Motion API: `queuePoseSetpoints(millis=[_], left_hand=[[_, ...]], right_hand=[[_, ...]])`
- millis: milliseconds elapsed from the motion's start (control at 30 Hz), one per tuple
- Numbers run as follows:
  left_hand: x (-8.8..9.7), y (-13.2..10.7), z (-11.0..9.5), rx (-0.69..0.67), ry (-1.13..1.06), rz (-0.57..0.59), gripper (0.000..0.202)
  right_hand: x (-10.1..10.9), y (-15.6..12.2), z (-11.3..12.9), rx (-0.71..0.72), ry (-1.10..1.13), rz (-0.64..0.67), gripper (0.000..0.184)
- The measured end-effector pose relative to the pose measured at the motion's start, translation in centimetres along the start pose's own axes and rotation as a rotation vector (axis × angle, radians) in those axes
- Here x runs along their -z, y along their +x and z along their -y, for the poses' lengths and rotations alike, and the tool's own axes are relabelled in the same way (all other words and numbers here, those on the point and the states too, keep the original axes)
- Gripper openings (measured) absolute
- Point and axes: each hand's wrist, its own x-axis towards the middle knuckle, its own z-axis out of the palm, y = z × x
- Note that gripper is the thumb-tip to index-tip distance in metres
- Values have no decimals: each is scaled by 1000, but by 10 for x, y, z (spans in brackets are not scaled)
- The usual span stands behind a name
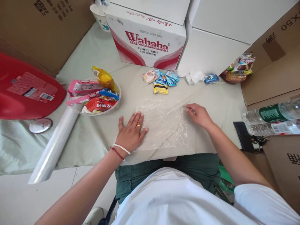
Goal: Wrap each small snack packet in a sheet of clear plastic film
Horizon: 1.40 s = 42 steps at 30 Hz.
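A thin sheet of clear plastic film [164,128] lies spread and wrinkled on the pale cloth in front of me. My left hand [131,131] rests flat on the film's left edge, fingers spread. At the far right edge, my right hand [199,115] has its fingers curled together, pinching the film; the fingertips are partly hidden. Just beyond the film is a small pile of wrapped snacks: a yellow packet [160,89], blue sachets [172,78] and a beige packet [150,76].
A clear bowl [103,111] of packaged snacks stands left, near a film roll [55,143] and a red container [25,87]. Behind are a Wahaha carton [150,40] and white boxes [213,53]. Crumpled plastic [195,77], snack packs [241,68], bottles [273,114] and a phone [243,136] lie right.
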Motion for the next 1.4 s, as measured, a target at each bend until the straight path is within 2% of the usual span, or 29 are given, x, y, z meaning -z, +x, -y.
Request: queuePoseSetpoints(millis=[100,167,233,267,333,400,433,500,600,667,800,900,967,1067,1200,1267,1400], left_hand=[[1,1,0,-9,-7,-12,68],[1,1,0,-18,-12,-26,68],[1,1,1,-25,-19,-42,68],[1,1,2,-25,-23,-48,69],[1,1,2,-23,-29,-55,69],[1,1,2,-22,-30,-59,69],[1,1,2,-22,-29,-62,68],[2,1,2,-26,-24,-62,68],[2,1,3,-32,-22,-57,67],[2,0,4,-31,-20,-53,67],[0,0,4,-21,-14,-51,67],[0,1,3,-16,-12,-52,67],[0,1,3,-15,-10,-49,66],[1,1,2,-8,-14,-42,65],[2,2,1,3,-30,-32,65],[3,2,0,3,-39,-30,66],[2,3,-1,1,-31,-34,68]], right_hand=[[14,64,3,-143,-85,-74,33],[15,110,11,-148,-164,-105,33],[8,152,20,-105,-236,-76,35],[4,171,26,-89,-275,-38,41],[-6,203,35,-93,-364,78,71],[-13,227,42,-131,-461,206,96],[-14,237,44,-144,-510,263,100],[-12,252,47,-146,-595,353,95],[-4,260,48,-146,-668,411,71],[-2,257,48,-140,-676,362,59],[-5,239,51,-117,-655,187,46],[2,220,54,-136,-623,73,47],[16,200,53,-137,-582,30,49],[45,154,43,-120,-485,21,48],[75,75,9,-139,-405,42,43],[75,38,-8,-186,-412,62,45],[50,-12,-27,-194,-414,92,55]])
